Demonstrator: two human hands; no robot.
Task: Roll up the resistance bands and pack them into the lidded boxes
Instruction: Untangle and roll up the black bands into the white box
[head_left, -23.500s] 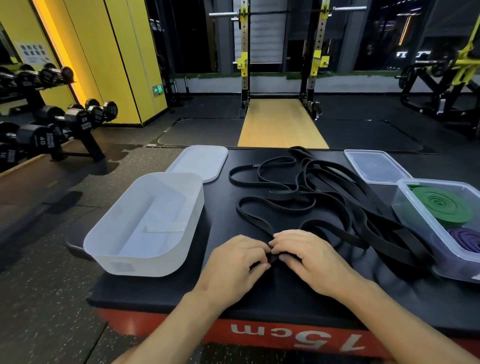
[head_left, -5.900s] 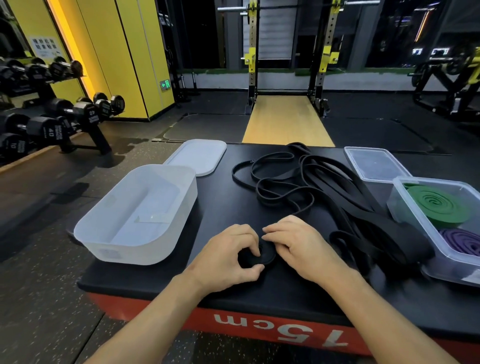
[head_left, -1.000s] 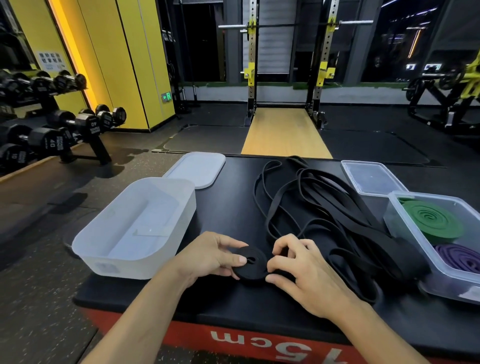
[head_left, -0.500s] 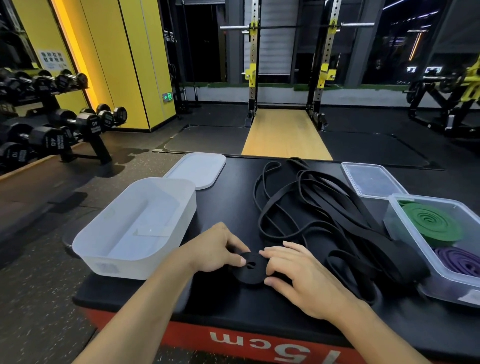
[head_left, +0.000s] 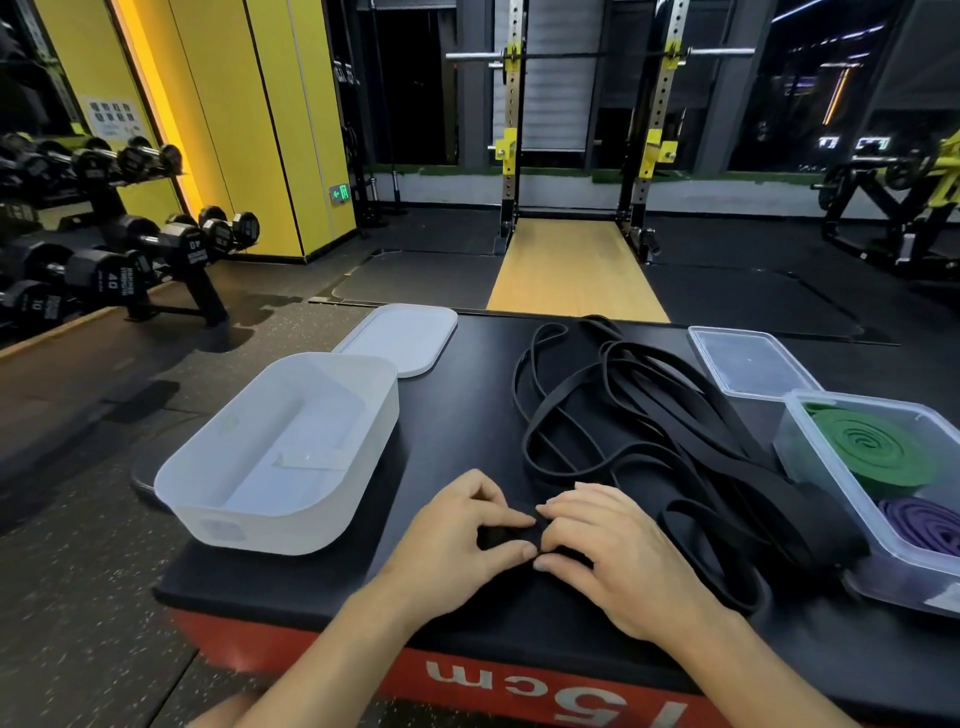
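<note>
Our fingertips meet over the rolled black band (head_left: 494, 538) at lower centre. Left hand (head_left: 457, 535) and right hand (head_left: 618, 551) both curl tight on it, where half a second ago they lay looser and its centre hole showed. Loose black bands (head_left: 649, 415) lie just beside. The white box (head_left: 249, 525) stands open at left. At right, the clear box (head_left: 795, 447) holds two rolls — a green roll (head_left: 878, 452) and a purple roll (head_left: 924, 525).

Box (head_left: 270, 535) left of loose bands (head_left: 717, 457); its lid (head_left: 400, 338) behind it; second box (head_left: 872, 399) right.
</note>
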